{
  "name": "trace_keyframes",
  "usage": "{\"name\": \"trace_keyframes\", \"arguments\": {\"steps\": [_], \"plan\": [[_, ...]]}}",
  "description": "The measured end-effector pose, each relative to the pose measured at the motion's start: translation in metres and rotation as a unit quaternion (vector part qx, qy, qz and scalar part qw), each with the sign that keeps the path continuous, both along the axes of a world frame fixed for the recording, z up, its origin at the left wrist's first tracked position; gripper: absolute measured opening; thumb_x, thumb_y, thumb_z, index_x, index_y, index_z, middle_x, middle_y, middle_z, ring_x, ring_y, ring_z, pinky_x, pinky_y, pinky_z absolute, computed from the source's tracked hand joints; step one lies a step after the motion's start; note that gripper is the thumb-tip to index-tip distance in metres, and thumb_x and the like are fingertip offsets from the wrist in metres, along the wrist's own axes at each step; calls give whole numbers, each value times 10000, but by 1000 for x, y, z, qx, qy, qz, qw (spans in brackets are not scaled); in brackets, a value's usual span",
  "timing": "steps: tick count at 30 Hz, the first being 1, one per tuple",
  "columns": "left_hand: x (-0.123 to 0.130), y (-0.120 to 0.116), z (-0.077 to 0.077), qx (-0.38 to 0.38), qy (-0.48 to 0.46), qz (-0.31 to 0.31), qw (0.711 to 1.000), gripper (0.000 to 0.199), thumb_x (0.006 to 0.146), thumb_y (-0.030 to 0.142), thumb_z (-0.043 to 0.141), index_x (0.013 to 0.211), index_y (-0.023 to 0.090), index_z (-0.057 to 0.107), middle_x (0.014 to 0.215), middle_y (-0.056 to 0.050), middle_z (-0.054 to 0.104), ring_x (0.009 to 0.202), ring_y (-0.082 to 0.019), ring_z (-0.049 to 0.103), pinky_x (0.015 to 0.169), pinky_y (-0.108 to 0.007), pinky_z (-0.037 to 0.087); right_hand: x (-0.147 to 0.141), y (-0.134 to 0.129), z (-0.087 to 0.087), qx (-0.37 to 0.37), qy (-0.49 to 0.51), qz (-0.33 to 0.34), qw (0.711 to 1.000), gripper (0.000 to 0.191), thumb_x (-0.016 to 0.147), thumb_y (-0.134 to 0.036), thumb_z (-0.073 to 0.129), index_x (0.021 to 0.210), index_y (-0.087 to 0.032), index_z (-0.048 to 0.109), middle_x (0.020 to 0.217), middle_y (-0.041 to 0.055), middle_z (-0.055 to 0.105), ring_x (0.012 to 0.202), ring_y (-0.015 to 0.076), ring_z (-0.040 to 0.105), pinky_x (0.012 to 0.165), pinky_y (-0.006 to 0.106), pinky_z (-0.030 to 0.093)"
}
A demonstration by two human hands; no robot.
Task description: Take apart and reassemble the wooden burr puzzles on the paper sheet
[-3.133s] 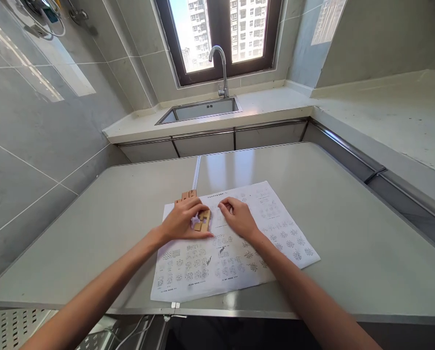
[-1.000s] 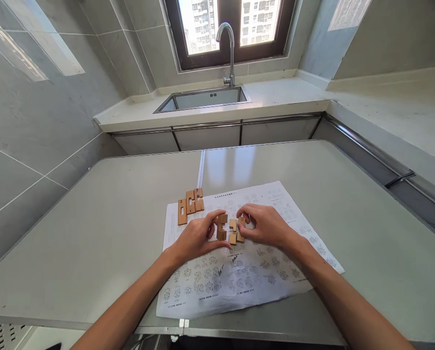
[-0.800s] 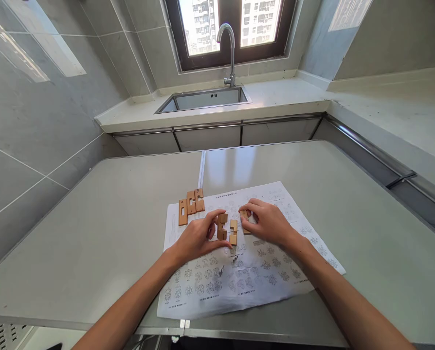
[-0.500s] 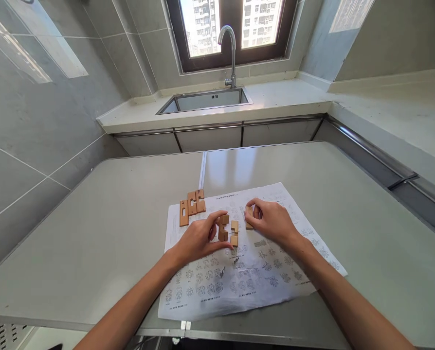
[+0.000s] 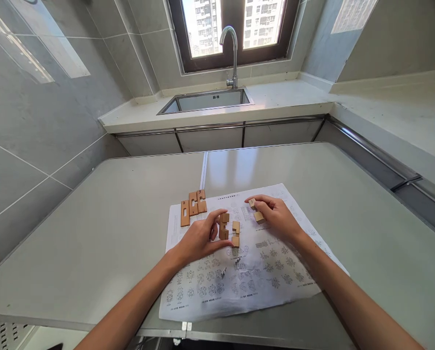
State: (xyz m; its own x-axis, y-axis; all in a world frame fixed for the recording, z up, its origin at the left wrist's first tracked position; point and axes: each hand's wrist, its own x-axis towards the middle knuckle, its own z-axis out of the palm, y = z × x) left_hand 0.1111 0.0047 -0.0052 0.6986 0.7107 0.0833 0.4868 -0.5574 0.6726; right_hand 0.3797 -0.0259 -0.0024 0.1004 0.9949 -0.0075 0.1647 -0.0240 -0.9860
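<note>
Right of the frame's centre, the right hand (image 5: 278, 218) is pinching and tilting a notched block (image 5: 259, 217), newly drawn away from the loose block (image 5: 235, 241), seemingly singling it out, while the left hand (image 5: 199, 238) is pinching a darker block (image 5: 224, 234).

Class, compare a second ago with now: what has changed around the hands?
The right hand has moved its notched block rightward and farther from the person, turning it, so it has left the side of the small block. The left hand still holds its darker block; the paper and three flat pieces stayed put.
</note>
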Motion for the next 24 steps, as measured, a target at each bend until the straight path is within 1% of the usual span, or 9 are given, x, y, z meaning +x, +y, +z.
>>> {"name": "trace_keyframes", "arguments": {"steps": [2, 6, 10, 13, 16, 18, 20, 22, 24], "plan": [[0, 0, 0, -2, 0, 1, 1000, 811, 882, 613, 770, 1509, 234, 421, 690, 105, 481, 586, -128, 489, 598, -237, 387, 0, 0, 2, -22, 25, 10, 999, 352, 893, -458, 567, 978, -185, 772, 669, -6, 571, 586, 144, 473, 514, 266, 377], [0, -1, 2, -13, -4, 2, 1000, 805, 894, 594, 766, 1517, 234, 405, 685, 108, 470, 582, -130, 485, 597, -238, 383, -1, -1, 6, -48, 104, 53, 992, 403, 899, -537, 655, 1067, -178, 730, 603, -49, 497, 556, 132, 421, 536, 275, 354], [2, -2, 6, -32, -8, 14, 999, 785, 900, 570, 765, 1510, 239, 398, 706, 102, 480, 591, -132, 485, 596, -239, 381, -3, -3, 8, -46, 149, 123, 980, 430, 881, -584, 752, 1039, -197, 651, 643, -51, 535, 563, 125, 439, 547, 279, 348], [3, -2, 8, -54, -21, 30, 998, 769, 886, 532, 790, 1480, 235, 403, 723, 99, 487, 600, -127, 472, 587, -234, 370, -6, -4, 6, -45, 165, 172, 970, 438, 895, -616, 747, 1002, -217, 602, 660, -50, 562, 566, 126, 470, 538, 272, 354], [4, -1, 7, -83, -50, 41, 994, 748, 866, 506, 820, 1435, 235, 417, 734, 96, 499, 589, -115, 454, 573, -234, 364, -12, -6, 3, -47, 181, 225, 956, 445, 904, -626, 741, 1000, -224, 574, 735, -22, 640, 584, 126, 517, 529, 261, 372], [6, -1, 6, -110, -80, 36, 990, 741, 863, 485, 833, 1418, 243, 406, 809, 61, 583, 615, -117, 511, 584, -244, 398, -17, -7, 1, -50, 187, 246, 950, 448, 902, -624, 746, 1002, -228, 562, 793, -5, 685, 588, 122, 539, 521, 254, 377], [9, -3, 5, -143, -112, 25, 983, 737, 866, 478, 837, 1405, 253, 388, 938, 2, 667, 687, -134, 606, 623, -261, 453, -22, -8, -1, -51, 193, 250, 947, 448, 893, -616, 761, 990, -235, 547, 803, -10, 695, 569, 112, 535, 511, 247, 370], [11, -5, 5, -172, -137, 18, 975, 737, 865, 488, 840, 1391, 259, 378, 1051, -42, 701, 759, -150, 668, 667, -278, 496, -25, -8, -4, -50, 197, 244, 948, 439, 896, -603, 767, 971, -238, 536, 782, -23, 688, 553, 103, 515, 512, 244, 367], [13, -7, 6, -187, -152, 20, 970, 738, 857, 502, 847, 1378, 262, 383, 1100, -58, 709, 793, -157, 691, 695, -289, 522, -27, -8, -7, -43, 196, 236, 951, 423, 909, -591, 760, 967, -235, 539, 779, -21, 687, 563, 102, 504, 520, 244, 366]]}}
